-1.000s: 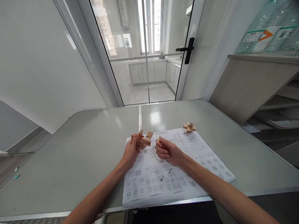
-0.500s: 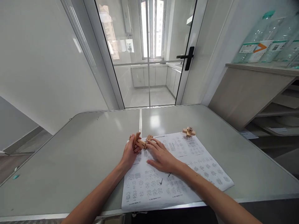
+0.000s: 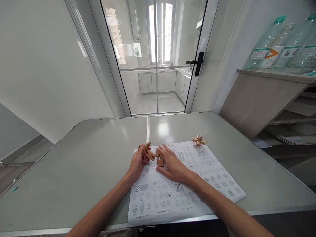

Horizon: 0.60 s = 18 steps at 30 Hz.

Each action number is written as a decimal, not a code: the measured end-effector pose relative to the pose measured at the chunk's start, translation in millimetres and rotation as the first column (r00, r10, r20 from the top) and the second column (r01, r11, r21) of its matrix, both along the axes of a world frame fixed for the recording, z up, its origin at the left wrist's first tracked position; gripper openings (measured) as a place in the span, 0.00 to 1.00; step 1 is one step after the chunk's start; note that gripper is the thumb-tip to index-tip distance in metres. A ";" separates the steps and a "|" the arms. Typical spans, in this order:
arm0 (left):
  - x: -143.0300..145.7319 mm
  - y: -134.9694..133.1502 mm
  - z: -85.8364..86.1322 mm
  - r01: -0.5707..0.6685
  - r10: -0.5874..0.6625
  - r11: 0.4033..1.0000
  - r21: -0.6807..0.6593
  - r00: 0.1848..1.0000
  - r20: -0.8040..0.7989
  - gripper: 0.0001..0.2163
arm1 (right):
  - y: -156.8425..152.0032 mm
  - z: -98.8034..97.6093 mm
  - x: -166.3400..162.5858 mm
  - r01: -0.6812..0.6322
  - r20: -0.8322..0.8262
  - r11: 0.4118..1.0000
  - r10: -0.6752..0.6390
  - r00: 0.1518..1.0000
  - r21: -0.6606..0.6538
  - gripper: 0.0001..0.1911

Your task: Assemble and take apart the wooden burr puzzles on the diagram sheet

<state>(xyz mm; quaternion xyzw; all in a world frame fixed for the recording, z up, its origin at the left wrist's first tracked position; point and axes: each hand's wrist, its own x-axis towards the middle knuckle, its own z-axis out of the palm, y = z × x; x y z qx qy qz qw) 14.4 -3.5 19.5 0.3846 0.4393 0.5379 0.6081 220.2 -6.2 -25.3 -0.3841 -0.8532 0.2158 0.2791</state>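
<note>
My left hand (image 3: 135, 166) is closed around wooden puzzle pieces (image 3: 150, 154), which cross each other and carry dark printed marks. Part of them is hidden behind its fingers. Just to the right, my right hand (image 3: 174, 167) grips a notched wooden puzzle piece (image 3: 160, 162) between thumb and fingertips, its cut-out visible. This piece stands very close to the left hand's pieces; whether they touch I cannot tell. Both hands are over a printed sheet (image 3: 153, 215) covered with small line diagrams and a few handwritten ticks.
An interlocked wooden cross puzzle (image 3: 198, 141) sits at the sheet's far right corner. The grey table (image 3: 98, 144) reaches to a glass door (image 3: 168, 79). On the right, plastic bottles (image 3: 261, 49) stand on a shelf unit (image 3: 259, 98). A small green object (image 3: 14, 189) lies far left.
The notched piece in my right hand has turned and come nearer to me, its cut-out now in view. My left hand's pieces have tilted slightly.
</note>
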 end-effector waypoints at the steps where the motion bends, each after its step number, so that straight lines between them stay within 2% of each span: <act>1: 0.5 -0.3 0.3 0.004 -0.004 1.000 0.000 1.000 -0.011 0.28 | 1.6 -0.1 1.4 -0.024 0.011 1.000 0.024 1.000 -0.009 0.38; 5: 1.9 -0.8 -0.1 0.019 -0.019 1.000 -0.001 0.998 -0.056 0.30 | 6.4 2.6 6.6 -0.066 -0.025 0.998 0.066 0.998 0.001 0.34; 11: 3.4 -1.3 -3.5 0.021 -0.013 0.998 0.051 0.990 -0.139 0.31 | 9.8 8.4 9.5 0.085 -0.194 0.995 -0.094 0.976 -0.053 0.28; 14: 5.5 -5.7 -2.1 0.053 -0.033 0.994 0.092 0.979 -0.204 0.30 | 13.7 13.0 13.8 0.115 -0.394 0.966 -0.202 0.897 -0.233 0.27; 16: 7.1 -9.5 -1.2 0.096 -0.066 0.990 0.107 0.965 -0.254 0.30 | 16.0 16.1 17.3 0.047 -0.531 0.921 -0.264 0.805 -0.387 0.28; 18: 8.4 -12.7 -1.1 0.140 -0.099 0.984 0.114 0.947 -0.305 0.30 | 16.7 18.9 19.7 -0.062 -0.635 0.875 -0.298 0.713 -0.480 0.29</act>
